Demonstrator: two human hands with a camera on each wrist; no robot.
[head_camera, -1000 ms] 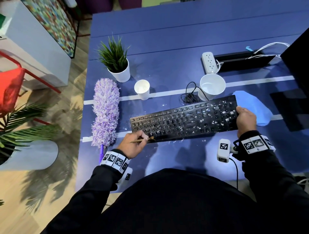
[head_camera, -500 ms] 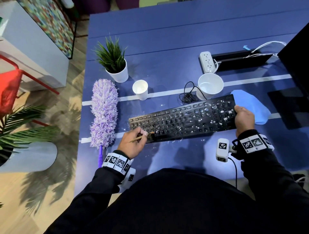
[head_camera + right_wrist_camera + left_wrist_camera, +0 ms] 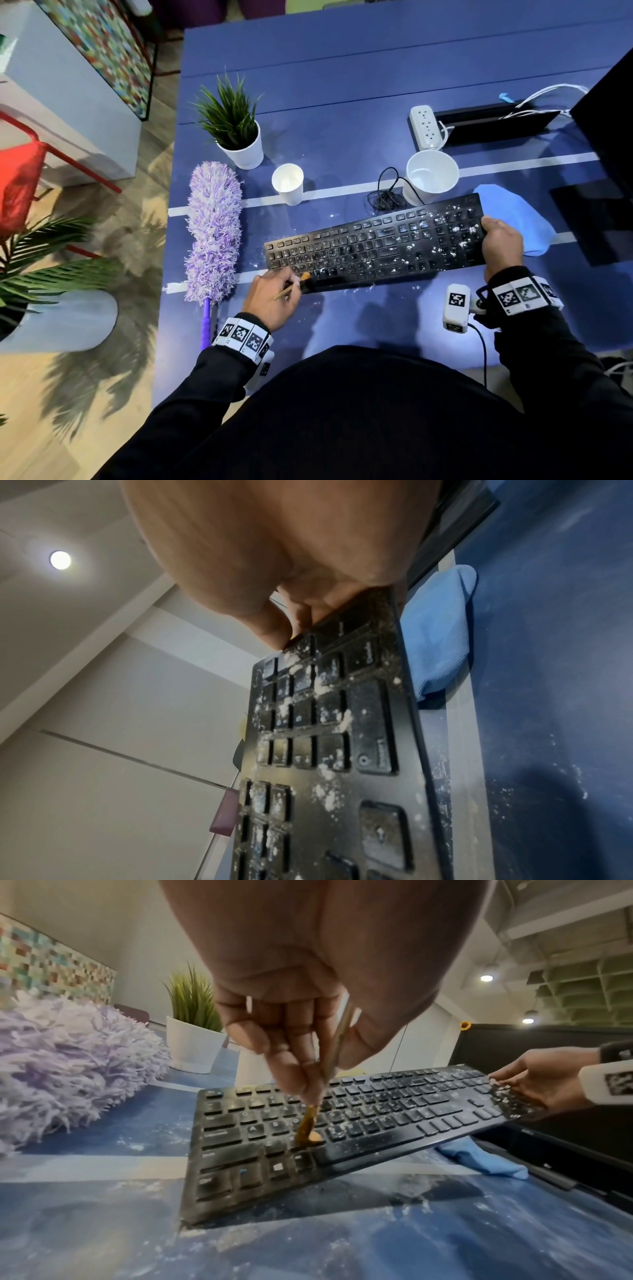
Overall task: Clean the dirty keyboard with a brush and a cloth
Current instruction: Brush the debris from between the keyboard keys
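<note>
Head view shows a black keyboard [image 3: 375, 246] lying across the middle of the frame on a blue table [image 3: 342, 102], its right half thick with white crumbs and its left keys mostly dark. The left hand [image 3: 270, 301] sits at the keyboard's lower left corner, its fingers pinching a thin brush [image 3: 293, 287] with a wooden handle; in the left wrist view the brush's orange-brown bristles [image 3: 306, 1130] press on the keys of the bottom letter row. The right hand [image 3: 501, 243] grips the keyboard's right end, thumb on the keys and fingers curled under the edge. From the left wrist view that end is raised off the table while the left end rests on it. A blue cloth [image 3: 517, 219] lies on the table just right of the keyboard, partly behind the right hand. White specks dot the table below the keyboard. At the left of the frame lies a purple fluffy duster [image 3: 213, 229]. Above the keyboard stand a small paper cup [image 3: 287, 183], a larger white cup [image 3: 431, 176], a potted plant [image 3: 236, 126] and a white power strip [image 3: 424, 126].
</note>
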